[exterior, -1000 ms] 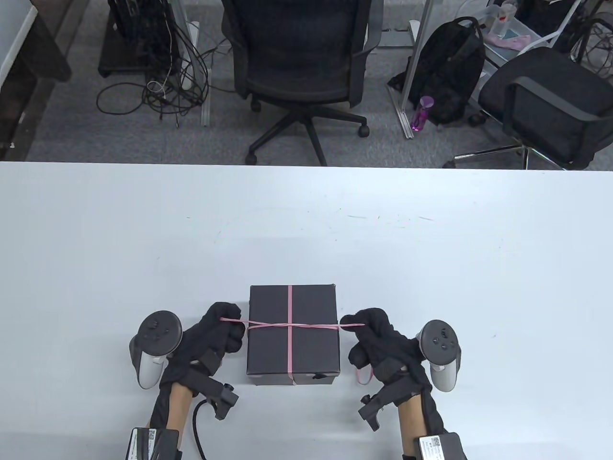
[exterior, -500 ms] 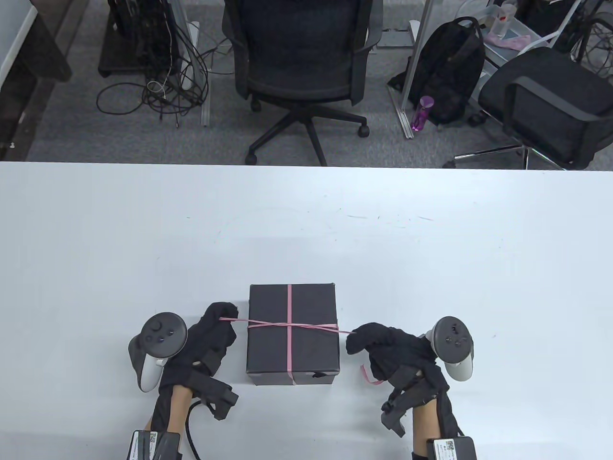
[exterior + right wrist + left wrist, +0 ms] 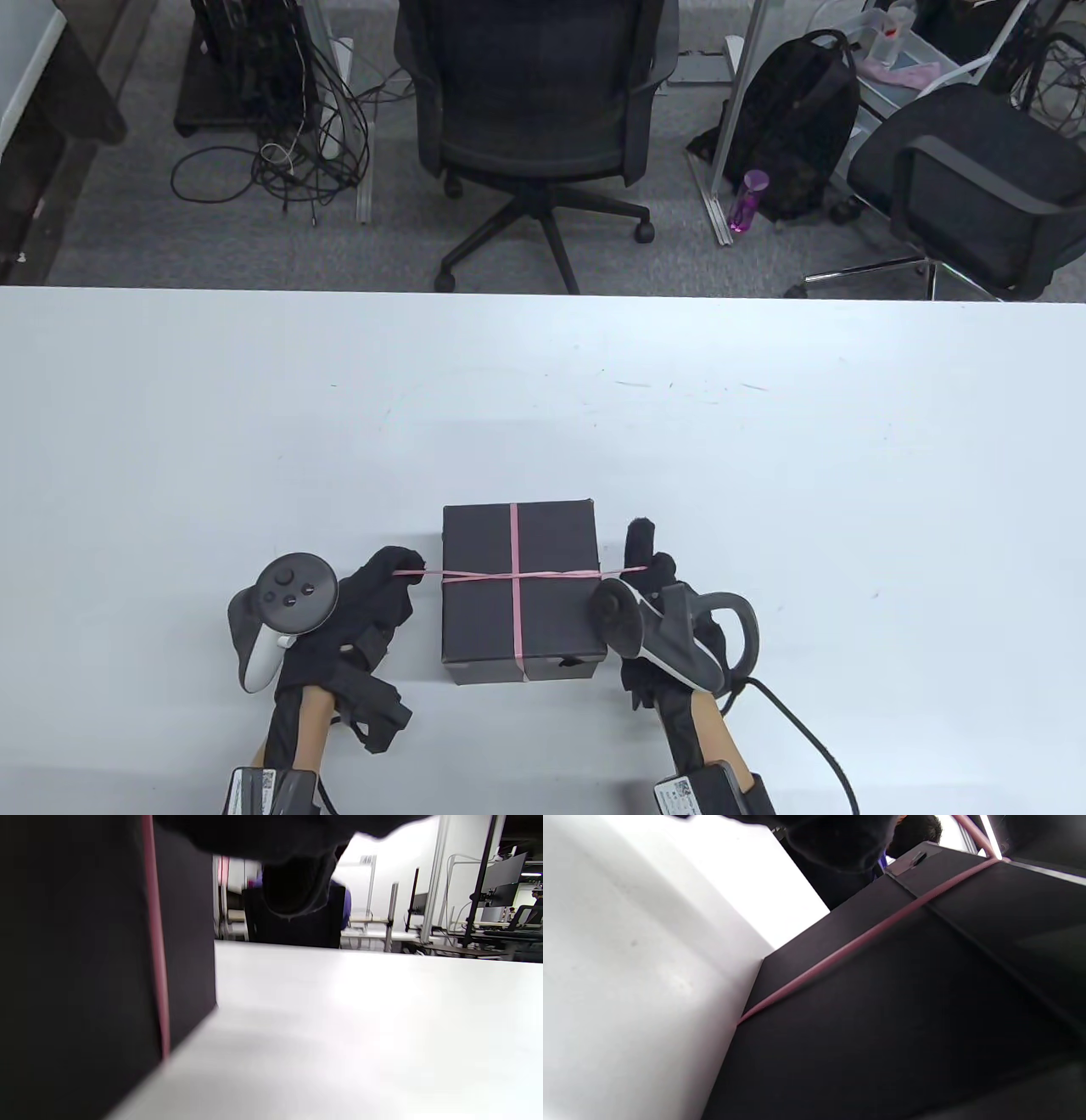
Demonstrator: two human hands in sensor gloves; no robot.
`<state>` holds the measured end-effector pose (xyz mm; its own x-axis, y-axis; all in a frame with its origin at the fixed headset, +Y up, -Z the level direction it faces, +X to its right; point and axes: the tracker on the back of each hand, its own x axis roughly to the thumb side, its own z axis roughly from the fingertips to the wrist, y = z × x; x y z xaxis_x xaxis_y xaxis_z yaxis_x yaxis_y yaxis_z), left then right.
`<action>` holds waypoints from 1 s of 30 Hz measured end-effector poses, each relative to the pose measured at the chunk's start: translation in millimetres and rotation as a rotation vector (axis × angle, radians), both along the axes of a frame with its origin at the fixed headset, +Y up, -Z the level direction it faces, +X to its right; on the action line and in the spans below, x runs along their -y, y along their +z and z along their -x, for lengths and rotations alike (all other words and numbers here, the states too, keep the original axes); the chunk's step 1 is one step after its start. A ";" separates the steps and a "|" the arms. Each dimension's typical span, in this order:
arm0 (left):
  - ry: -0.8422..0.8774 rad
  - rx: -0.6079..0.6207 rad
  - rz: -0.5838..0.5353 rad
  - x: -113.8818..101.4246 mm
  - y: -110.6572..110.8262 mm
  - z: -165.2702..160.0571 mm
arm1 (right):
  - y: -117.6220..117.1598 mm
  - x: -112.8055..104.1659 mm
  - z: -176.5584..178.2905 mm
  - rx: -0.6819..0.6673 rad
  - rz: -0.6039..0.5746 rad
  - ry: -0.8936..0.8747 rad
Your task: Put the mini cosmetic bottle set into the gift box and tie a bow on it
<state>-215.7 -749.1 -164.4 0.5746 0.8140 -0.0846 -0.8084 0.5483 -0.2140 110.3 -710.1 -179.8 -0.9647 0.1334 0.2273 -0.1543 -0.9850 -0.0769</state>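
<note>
White table (image 3: 764, 475), closed black gift box (image 3: 475, 620) on its near edge, pink ribbon-wrapped

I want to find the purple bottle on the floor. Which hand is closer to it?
The right hand. It is at the box's right side, more nearly below the purple bottle. The left hand is across the box, farther away.

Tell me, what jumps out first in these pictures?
A black box near the table's front edge, crossed by a thin pink ribbon. Gloved hands flank it, the left hand and right hand each gripping a ribbon end, pulled sideways. Behind the table stands an office chair.
</note>
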 end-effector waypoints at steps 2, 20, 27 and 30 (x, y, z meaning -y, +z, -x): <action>0.008 0.002 0.006 0.2 0.0 0.1 | 0.0 -2.1 -2.8 -0.034 -0.047 -0.186; 0.408 0.220 0.219 21.4 -10.2 15.6 | -0.9 -7.5 -7.3 -0.042 0.027 -0.583; 0.622 0.331 0.311 34.3 -13.2 21.1 | 0.5 -8.4 -7.9 -0.020 -0.018 -0.550; 0.651 0.165 0.388 35.8 -11.3 28.0 | 0.9 -7.5 -8.4 -0.021 -0.005 -0.562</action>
<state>-243.8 -784.9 -175.7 0.0200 0.9215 -0.3878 -0.8831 -0.1655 -0.4390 118.7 -702.6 -178.9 -0.7407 0.6245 0.2480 -0.6570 -0.7504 -0.0727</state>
